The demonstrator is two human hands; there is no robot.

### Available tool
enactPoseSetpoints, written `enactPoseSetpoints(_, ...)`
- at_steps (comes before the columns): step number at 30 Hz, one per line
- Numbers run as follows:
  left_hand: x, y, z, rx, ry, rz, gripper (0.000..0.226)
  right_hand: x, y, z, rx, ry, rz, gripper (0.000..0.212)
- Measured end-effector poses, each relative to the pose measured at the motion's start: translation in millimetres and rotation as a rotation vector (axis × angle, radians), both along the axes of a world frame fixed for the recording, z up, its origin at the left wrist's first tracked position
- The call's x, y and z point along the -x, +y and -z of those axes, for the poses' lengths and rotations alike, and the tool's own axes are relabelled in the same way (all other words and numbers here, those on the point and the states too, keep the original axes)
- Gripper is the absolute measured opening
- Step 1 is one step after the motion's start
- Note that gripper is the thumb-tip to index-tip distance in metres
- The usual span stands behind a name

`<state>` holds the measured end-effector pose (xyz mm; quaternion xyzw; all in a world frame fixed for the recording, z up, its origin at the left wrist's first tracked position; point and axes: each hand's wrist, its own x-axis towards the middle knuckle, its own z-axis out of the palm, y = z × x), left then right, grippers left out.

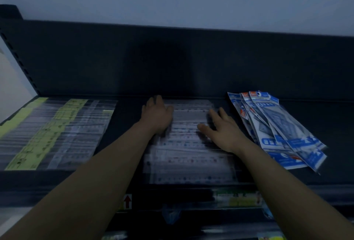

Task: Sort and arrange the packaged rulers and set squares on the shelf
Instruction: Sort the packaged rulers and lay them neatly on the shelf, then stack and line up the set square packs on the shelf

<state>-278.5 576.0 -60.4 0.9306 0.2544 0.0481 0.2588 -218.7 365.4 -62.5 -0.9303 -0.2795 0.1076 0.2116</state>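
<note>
Both hands squaring up the middle pile of packaged rulers on the shelf

Nearest, on the shelf's front edge (57,186), a price strip carries a small tag with a red arrow (127,201); just beyond it lies the middle stack of clear ruler packs (188,160), blurred, with the left hand (158,114) flat and open on its far left part and the right hand (220,128) open, fingers spread, on its right side, neither gripping; to the left a spread of yellow-labelled ruler packs (55,130) lies well apart, and to the right a fanned heap of blue set square packs (277,130) sits near the right wrist; the step looks like aligning the middle pile, and next the untidy blue heap likely needs gathering and straightening against the dark back panel (191,58)
</note>
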Motion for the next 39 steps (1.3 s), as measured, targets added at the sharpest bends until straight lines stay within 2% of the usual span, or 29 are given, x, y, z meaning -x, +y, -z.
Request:
enactPoseSetpoints(4,16.6,-0.3,-10.6,0.161,-0.056,0.044,0.064,-0.4,-6.2,-4.4,-0.080,0.091,0.021,0.084)
enactPoseSetpoints(8,50.5,-0.5,-22.7,0.148,-0.061,-0.063,0.069,11.3,-19.1,-8.8,-0.054,0.100,0.037,0.085)
enactPoseSetpoints(12,90.0,-37.0,-9.0,0.272,-0.060,-0.030,0.067,37.1,-25.3,-8.7,-0.106,0.135,-0.014,0.079)
enactPoseSetpoints(16,99.4,-68.0,-2.0,0.350,-0.205,-0.033,0.064,51.4,-28.5,-10.1,-0.125,0.107,-0.025,0.070)
enactPoseSetpoints(18,103.4,-69.5,-5.9,0.379,-0.241,-0.056,0.055,52.7,-37.4,-11.8,-0.083,0.072,-0.006,0.070)
enactPoseSetpoints(21,113.0,-67.4,-5.0,0.341,-0.220,-0.064,0.055,56.4,-49.5,-9.8,0.008,0.040,0.012,0.070)
enactPoseSetpoints(25,120.0,-76.5,-5.3,0.264,-0.173,0.004,0.045,66.6,-50.2,-6.6,0.020,0.026,-0.040,0.068)
enactPoseSetpoints(27,120.7,-77.6,-7.1,0.201,-0.134,0.015,0.052,67.4,-52.7,-8.7,0.020,-0.011,-0.023,0.070)
enactPoseSetpoints(29,121.9,-73.8,-6.0,-0.013,-0.073,0.000,0.065,66.9,-56.9,-8.8,0.048,-0.053,-0.018,0.075)
enactPoseSetpoints(31,124.7,-72.4,-2.9,-0.245,0.070,0.042,0.071,68.6,-59.6,-6.8,0.101,-0.032,-0.076,0.079)
enactPoseSetpoints(32,125.0,-72.0,-1.5,-0.291,0.147,0.073,0.073,69.4,-60.0,-6.1,0.133,-0.025,-0.101,0.079)
enactPoseSetpoints(34,120.5,-69.5,-2.1,-0.292,0.209,0.092,0.076,67.3,-58.6,-7.7,0.111,-0.073,-0.090,0.077)
enactPoseSetpoints(36,113.8,-64.0,-5.3,-0.255,0.156,0.076,0.077,63.3,-54.7,-11.3,0.054,-0.128,-0.052,0.073)
enactPoseSetpoints(39,107.7,-58.0,-3.0,-0.148,0.181,0.122,0.074,60.3,-48.8,-10.0,0.120,-0.068,-0.064,0.070)
